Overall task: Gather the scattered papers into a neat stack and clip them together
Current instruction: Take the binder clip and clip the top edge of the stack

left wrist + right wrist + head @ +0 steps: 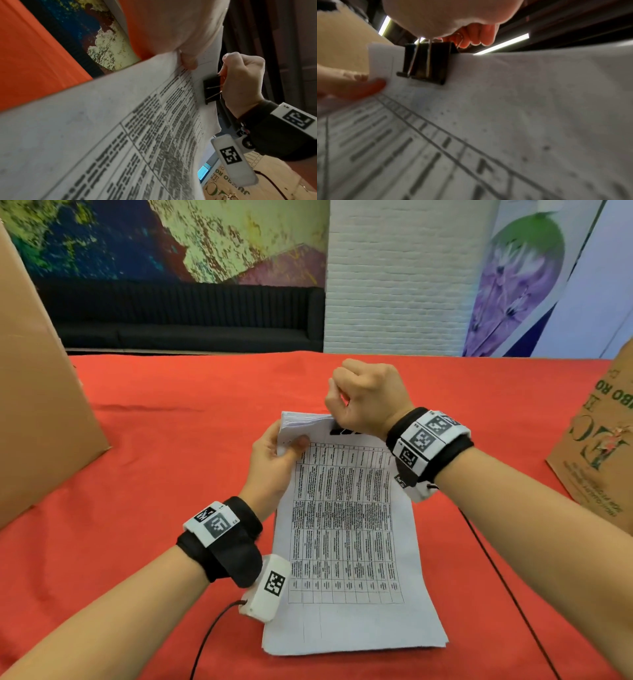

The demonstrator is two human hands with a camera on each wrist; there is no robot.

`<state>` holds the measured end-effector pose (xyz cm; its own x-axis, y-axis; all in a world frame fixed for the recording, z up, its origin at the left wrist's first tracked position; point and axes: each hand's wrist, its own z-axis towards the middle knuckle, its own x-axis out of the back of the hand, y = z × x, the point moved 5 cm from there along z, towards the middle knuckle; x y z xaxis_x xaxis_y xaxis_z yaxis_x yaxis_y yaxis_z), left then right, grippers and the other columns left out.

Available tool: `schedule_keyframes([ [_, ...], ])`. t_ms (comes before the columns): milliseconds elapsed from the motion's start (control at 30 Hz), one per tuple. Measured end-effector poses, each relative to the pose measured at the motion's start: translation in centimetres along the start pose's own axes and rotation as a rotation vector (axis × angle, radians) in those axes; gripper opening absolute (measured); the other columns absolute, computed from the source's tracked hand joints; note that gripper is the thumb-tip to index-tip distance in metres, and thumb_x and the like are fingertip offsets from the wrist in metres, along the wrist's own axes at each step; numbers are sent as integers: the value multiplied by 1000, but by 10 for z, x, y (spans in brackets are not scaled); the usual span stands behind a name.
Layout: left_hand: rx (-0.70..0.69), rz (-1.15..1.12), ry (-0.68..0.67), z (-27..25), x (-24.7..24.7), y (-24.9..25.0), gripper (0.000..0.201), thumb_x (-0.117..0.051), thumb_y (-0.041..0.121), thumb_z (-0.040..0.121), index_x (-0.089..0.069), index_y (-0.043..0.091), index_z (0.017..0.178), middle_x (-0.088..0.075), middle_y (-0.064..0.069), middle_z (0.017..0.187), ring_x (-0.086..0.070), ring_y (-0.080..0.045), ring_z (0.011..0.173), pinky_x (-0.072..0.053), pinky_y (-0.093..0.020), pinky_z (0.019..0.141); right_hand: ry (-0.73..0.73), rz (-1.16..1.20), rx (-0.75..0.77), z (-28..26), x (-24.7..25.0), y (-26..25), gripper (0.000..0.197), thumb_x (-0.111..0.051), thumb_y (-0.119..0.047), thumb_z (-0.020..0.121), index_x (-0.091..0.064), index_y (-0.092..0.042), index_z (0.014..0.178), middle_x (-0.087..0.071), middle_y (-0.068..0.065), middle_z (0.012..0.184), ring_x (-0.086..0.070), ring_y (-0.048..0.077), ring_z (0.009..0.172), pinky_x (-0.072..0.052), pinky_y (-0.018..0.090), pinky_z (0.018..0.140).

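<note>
A stack of printed papers (346, 542) with a table on the top sheet lies on the red tablecloth (154, 474), its far end lifted. My left hand (274, 457) pinches the stack's far left corner, thumb (187, 62) on top. A black binder clip (211, 89) sits over the far edge of the stack (488, 108). My right hand (363, 398) is curled above that edge, its fingers gripping the clip's wire handles (423, 44). In the right wrist view the binder clip (426, 62) bites the sheets just right of the left thumb (359, 88).
A tall cardboard box (37, 405) stands at the left and a printed brown paper bag (603, 446) at the right. Black cables (507, 587) run over the cloth beside the stack. A dark sofa (188, 316) lies beyond the table's far edge.
</note>
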<state>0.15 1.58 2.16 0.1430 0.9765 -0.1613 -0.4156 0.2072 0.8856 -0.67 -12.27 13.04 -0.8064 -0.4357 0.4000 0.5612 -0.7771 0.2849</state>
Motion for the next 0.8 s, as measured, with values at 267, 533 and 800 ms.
schedule_keyframes([
  [267,44,39,41,5,11,1,21,-61,5,89,-61,20,103,-68,0,94,-66,-14,84,-55,-32,75,-454,372,-683,-47,-6,48,64,-47,-66,84,-51,-20,130,-50,0,127,-50,10,110,-42,29,94],
  [533,440,48,32,60,18,-65,77,-69,39,82,-30,10,142,-50,-8,134,-53,-24,117,-44,-37,96,-532,996,-1690,-214,-31,48,36,-61,-33,91,-58,-6,115,-64,5,95,-59,21,80,-47,29,70],
  [800,769,352,-106,26,22,-170,65,-55,40,92,-31,6,142,-45,-11,143,-47,-32,127,-37,-49,107,-703,891,-1845,-242,-53,42,38,-57,-49,90,-60,-16,109,-63,2,88,-57,19,75,-44,30,66],
])
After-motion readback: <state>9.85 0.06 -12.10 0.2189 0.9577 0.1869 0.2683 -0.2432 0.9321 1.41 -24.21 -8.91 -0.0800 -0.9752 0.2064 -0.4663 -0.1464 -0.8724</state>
